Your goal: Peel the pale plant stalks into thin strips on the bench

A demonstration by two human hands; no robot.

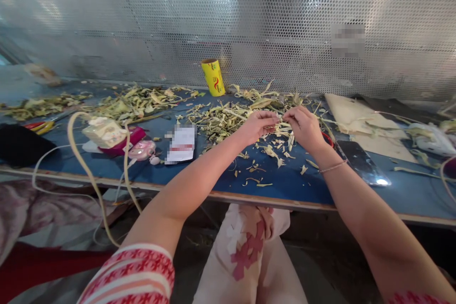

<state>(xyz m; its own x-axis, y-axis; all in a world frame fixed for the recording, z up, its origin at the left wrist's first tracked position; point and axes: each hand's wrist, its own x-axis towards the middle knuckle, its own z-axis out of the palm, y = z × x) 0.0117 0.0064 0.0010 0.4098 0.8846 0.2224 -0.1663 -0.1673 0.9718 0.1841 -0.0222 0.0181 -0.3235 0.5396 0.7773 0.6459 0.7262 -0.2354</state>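
Head view. Fingers of the left hand (259, 126) and right hand (303, 127) pinch a pale scrap (280, 117) where their tips nearly meet. Left of the fingers, dried leaves (218, 122) heap on the counter (285, 192). The scrap is probably light and brittle, best held by its ends.

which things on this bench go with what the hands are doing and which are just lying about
Likely part of the job:
- left hand and right hand, fingertips close together
- heap of plant pieces beside them
- loose scraps nearer the edge

Seemingly just lying about:
- yellow tube
- dark phone, its light on
- small pink item
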